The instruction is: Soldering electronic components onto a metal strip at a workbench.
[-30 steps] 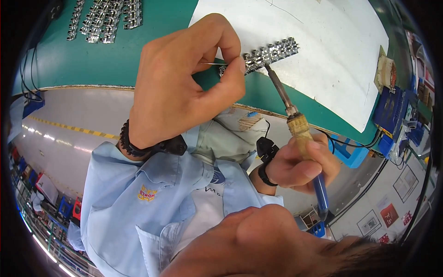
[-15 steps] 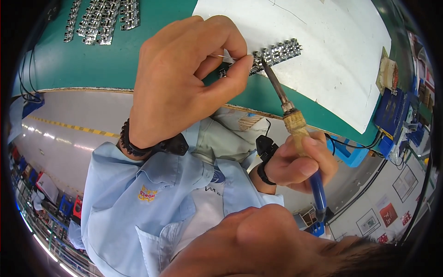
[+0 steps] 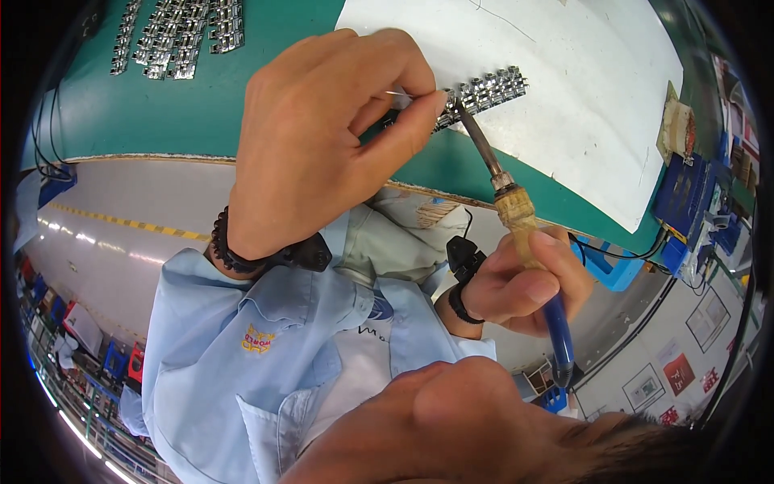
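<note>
Pinched between the thumb and forefinger of my left hand (image 3: pixel 322 137) is a thin solder wire (image 3: pixel 397 93). Its far end is hidden by the fingertips, close to a row of small metal connectors (image 3: pixel 492 87) lying at a slant over the edge of a white sheet. My right hand (image 3: pixel 528 282) is wrapped round a soldering iron (image 3: pixel 516 208) with a blue and yellowish handle. The iron's dark tip reaches the row just right of my left fingertips. Part of the row lies behind my left hand.
More strips of metal connectors (image 3: pixel 173 36) lie on the green mat (image 3: pixel 105 113) at the far left. The white sheet (image 3: pixel 597 105) covers the mat's right side. At the right edge are a worn sponge holder (image 3: pixel 676 129) and a blue box (image 3: pixel 685 198) with black cables.
My left fingertips have shifted slightly right along the row, and less wire shows inside the hand. The iron's tip has moved very slightly; my right hand keeps its grip.
</note>
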A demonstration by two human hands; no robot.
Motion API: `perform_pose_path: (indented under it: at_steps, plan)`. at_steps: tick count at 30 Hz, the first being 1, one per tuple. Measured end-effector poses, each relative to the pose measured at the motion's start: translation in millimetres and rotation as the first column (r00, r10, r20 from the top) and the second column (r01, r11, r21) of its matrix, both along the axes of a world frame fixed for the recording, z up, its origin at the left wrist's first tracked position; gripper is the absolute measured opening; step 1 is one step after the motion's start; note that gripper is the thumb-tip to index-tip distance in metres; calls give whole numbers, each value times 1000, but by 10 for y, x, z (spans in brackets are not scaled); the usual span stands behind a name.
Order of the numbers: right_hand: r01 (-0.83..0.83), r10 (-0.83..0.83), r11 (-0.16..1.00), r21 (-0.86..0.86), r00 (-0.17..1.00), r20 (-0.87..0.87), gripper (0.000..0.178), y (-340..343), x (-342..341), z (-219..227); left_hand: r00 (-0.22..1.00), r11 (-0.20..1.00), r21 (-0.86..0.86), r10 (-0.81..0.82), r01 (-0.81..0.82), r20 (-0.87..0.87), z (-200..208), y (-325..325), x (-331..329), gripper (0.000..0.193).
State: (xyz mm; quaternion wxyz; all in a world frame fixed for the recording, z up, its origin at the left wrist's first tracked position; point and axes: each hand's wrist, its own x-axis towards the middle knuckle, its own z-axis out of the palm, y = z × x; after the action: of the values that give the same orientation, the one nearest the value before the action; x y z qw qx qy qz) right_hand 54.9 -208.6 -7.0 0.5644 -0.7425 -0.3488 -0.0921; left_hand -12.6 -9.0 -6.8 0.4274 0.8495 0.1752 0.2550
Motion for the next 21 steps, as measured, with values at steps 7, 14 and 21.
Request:
perform_pose_path:
  at_steps: [7, 14, 21]
  plan:
    - [132, -146, 960, 248, 988, 40, 47, -34, 0, -90, 991, 943, -305, 137, -132, -7, 49, -58, -19, 10]
    - [108, -103, 979, 172, 994, -38, 45, -11, 68, -15, 1000, 946, -323, 21, -20, 2, 15, -33, 56, 10]
    - [12, -16, 983, 181, 1000, 22, 37, 76, 171, -72, 999, 971, -237, -45, 37, -31, 55, -6, 55, 11]
